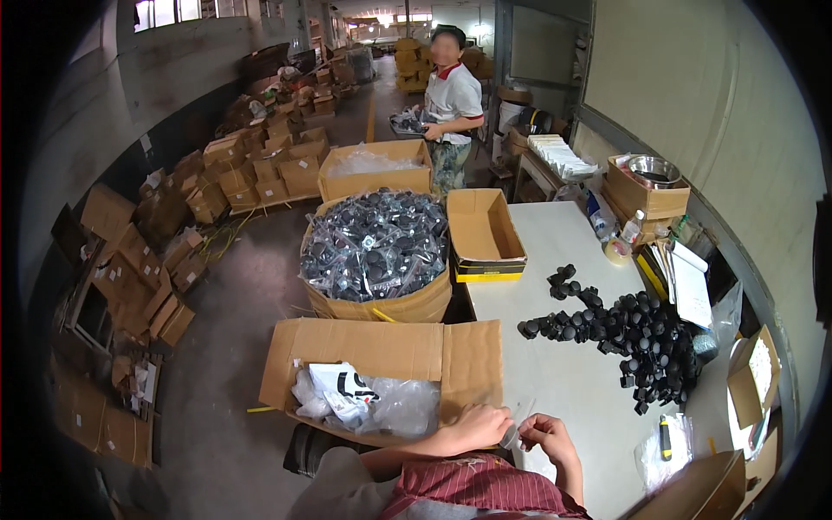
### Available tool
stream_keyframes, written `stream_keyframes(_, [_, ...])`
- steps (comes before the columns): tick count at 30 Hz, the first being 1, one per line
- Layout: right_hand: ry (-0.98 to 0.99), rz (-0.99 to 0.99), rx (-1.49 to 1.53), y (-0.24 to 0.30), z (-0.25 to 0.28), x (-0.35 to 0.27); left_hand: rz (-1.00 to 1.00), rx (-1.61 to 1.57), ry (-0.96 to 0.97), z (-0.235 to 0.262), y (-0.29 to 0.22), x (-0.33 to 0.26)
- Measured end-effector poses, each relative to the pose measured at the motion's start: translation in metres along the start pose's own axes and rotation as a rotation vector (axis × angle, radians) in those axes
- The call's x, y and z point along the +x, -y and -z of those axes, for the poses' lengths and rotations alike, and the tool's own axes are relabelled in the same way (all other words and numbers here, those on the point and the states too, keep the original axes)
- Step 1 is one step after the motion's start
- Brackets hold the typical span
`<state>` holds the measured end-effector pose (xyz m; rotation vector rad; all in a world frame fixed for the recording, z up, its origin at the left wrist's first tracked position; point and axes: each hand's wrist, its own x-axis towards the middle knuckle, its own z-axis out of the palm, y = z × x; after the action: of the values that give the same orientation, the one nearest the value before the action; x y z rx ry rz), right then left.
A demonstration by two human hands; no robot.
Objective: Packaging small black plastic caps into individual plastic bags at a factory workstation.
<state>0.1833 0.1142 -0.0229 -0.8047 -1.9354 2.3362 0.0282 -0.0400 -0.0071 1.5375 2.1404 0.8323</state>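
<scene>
Near the front edge of the pale table, my left hand pinches one side of a small clear plastic bag. My right hand has its fingers closed at the bag's other side. Whether anything is inside the bag cannot be seen. Just left of my hands stands an open carton holding clear plastic bags and a white printed bag. Farther right on the table lies a heap of small black round-topped plastic parts, out of my hands.
A large round-sided carton brims with bagged black parts. Beside it is a shallow open box. A yellow-black cutter, papers and a bottle line the right side. A person stands beyond, holding a tray.
</scene>
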Motion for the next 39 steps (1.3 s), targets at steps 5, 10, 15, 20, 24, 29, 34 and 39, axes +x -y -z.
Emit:
stream_keyframes(5, [0.012,0.046,-0.043,0.006,-0.013,-0.004,-0.033,-0.163,-0.133,-0.004,-0.001,-0.002])
stream_keyframes(10, [-0.02,0.053,-0.139,0.015,-0.025,-0.01,0.0,-0.312,0.013,0.001,-0.003,0.001])
stream_keyframes(15, [-0.08,0.158,-0.163,0.016,-0.028,-0.017,-0.07,-0.235,0.057,0.019,-0.021,0.0])
stream_keyframes(20, [-0.1,0.019,-0.041,0.025,-0.023,-0.029,-0.168,-0.406,0.049,0.006,-0.013,-0.002])
stream_keyframes(24, [-0.1,0.062,0.122,0.033,-0.03,-0.029,-0.099,-0.726,0.075,-0.004,-0.008,-0.001])
stream_keyframes(29, [-0.19,0.27,0.05,0.016,-0.031,-0.019,-0.126,-0.567,-0.091,0.009,-0.017,0.002])
stream_keyframes(34, [-0.695,0.655,-0.654,0.012,-0.022,-0.002,-0.164,0.041,-0.484,0.004,-0.007,0.016])
stream_keyframes(39, [-0.768,0.806,-0.786,0.042,-0.035,-0.015,-0.244,0.265,-0.402,-0.024,-0.016,0.024])
